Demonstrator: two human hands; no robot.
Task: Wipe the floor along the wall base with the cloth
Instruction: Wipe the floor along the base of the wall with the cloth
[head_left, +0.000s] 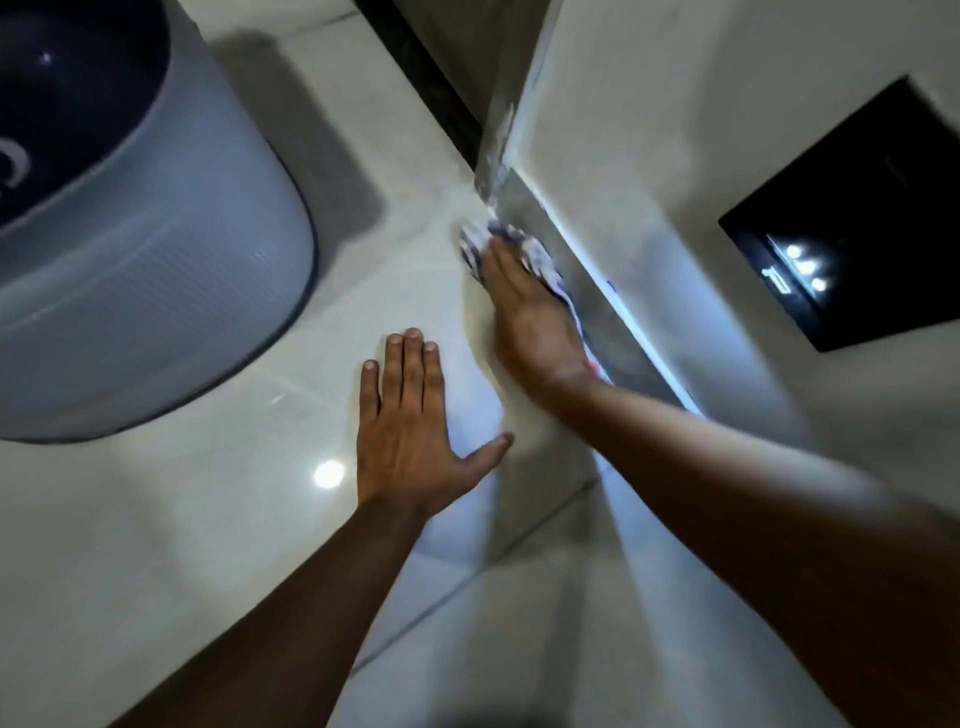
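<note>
The right hand (524, 306) presses its grip flat on the crumpled blue-and-white cloth (519, 249) at the grey wall base (613, 291) — whose run points toward eleven o'clock. The left hand (410, 431) lies open, empty, on the glossy pale tiled floor (260, 519).

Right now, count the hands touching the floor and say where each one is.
2. The left hand lies flat, fingers spread, on the bare floor tile. The right hand presses the cloth onto the floor at the wall base.
</note>
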